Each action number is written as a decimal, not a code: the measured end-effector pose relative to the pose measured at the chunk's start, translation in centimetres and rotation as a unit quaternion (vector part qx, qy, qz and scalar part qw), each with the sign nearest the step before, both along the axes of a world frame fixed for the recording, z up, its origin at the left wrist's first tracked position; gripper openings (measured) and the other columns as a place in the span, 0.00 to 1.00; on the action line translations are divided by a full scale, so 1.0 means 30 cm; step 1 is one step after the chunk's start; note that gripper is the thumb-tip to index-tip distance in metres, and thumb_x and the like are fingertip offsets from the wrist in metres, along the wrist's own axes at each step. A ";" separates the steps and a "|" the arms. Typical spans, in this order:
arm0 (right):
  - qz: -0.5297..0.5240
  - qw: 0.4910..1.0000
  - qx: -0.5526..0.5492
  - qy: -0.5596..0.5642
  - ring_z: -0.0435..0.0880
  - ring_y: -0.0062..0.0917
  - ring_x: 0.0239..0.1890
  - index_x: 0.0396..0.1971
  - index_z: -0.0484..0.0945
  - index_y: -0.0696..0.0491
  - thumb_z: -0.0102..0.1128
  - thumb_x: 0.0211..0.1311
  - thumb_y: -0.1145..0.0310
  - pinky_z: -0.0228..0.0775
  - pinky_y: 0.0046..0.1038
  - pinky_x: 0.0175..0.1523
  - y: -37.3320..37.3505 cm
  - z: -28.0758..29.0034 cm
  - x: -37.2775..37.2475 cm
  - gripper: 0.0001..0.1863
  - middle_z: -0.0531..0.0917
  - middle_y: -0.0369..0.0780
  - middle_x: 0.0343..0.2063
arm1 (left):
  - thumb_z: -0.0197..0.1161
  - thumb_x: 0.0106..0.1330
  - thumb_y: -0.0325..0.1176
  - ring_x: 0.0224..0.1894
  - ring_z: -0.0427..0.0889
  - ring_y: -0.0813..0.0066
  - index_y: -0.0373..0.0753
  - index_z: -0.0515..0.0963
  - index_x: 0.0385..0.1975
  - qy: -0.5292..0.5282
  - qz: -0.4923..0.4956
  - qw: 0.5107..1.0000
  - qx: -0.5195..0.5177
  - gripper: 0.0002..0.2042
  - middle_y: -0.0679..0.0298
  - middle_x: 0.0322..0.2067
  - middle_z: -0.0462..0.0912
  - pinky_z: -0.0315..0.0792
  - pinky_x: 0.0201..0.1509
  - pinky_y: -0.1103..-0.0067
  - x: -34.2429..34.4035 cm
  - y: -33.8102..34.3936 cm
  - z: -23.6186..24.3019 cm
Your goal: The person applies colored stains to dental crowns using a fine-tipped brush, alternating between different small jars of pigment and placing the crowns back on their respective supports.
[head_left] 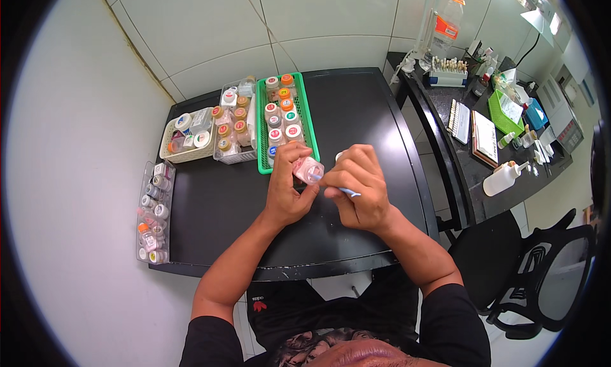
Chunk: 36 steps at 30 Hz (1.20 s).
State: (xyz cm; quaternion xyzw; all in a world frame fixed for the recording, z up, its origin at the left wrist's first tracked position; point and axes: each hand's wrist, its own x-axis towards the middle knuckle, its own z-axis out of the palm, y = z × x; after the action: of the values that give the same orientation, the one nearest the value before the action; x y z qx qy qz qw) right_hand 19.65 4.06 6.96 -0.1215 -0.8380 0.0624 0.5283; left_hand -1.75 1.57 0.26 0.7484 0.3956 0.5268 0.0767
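Observation:
My left hand is closed around a small clear bottle with pink contents, tipped so its mouth faces right and toward me. A thin light-blue stick is gripped in my right hand, its tip at the bottle's mouth. Whether the tip reaches inside is hard to tell. Something whitish and round, perhaps a cap, shows at my right fingers and is mostly hidden. Just beyond my left hand stands a green basket with several capped bottles.
Left of the green basket are a clear bin of bottles, a cream basket of jars and a long clear tray. On the right, a side desk carries notebooks and a white squeeze bottle. A black chair stands below.

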 end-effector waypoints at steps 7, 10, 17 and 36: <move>-0.003 1.000 -0.014 0.028 0.83 0.34 0.39 0.42 0.87 0.52 0.75 0.63 0.71 0.70 0.39 0.54 0.007 -0.008 -0.006 0.09 0.86 0.36 0.35 | 0.68 0.67 0.21 0.59 0.83 0.61 0.33 0.69 0.70 -0.118 -0.065 0.986 -0.097 0.30 0.50 0.58 0.79 0.78 0.66 0.68 0.029 -0.032 0.023; -0.006 1.000 -0.022 0.004 0.83 0.34 0.39 0.42 0.87 0.52 0.76 0.64 0.70 0.70 0.38 0.53 0.003 -0.011 -0.013 0.09 0.86 0.36 0.35 | 0.71 0.67 0.21 0.56 0.84 0.63 0.32 0.66 0.69 -0.103 -0.069 0.989 -0.085 0.31 0.51 0.55 0.80 0.80 0.62 0.70 0.026 -0.031 0.028; 0.016 1.000 -0.013 0.020 0.82 0.34 0.38 0.41 0.87 0.52 0.76 0.64 0.68 0.70 0.39 0.52 0.005 -0.012 -0.014 0.09 0.86 0.35 0.34 | 0.77 0.63 0.19 0.53 0.85 0.66 0.39 0.61 0.60 -0.107 -0.051 0.991 -0.064 0.33 0.50 0.54 0.80 0.82 0.57 0.69 0.020 -0.003 -0.009; -0.016 1.000 0.009 0.013 0.82 0.34 0.39 0.40 0.86 0.51 0.77 0.62 0.67 0.70 0.39 0.53 0.007 -0.014 -0.008 0.09 0.84 0.35 0.33 | 0.88 0.63 0.43 0.59 0.79 0.69 0.36 0.66 0.66 -0.057 -0.020 0.998 -0.022 0.41 0.55 0.65 0.68 0.79 0.63 0.71 -0.009 0.018 -0.038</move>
State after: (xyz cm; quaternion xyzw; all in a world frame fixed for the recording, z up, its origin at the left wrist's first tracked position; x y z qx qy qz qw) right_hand 19.41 4.28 6.54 -0.1296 -0.8296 0.0479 0.5410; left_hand -2.01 2.10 -0.88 0.7228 0.3870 0.5585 0.1260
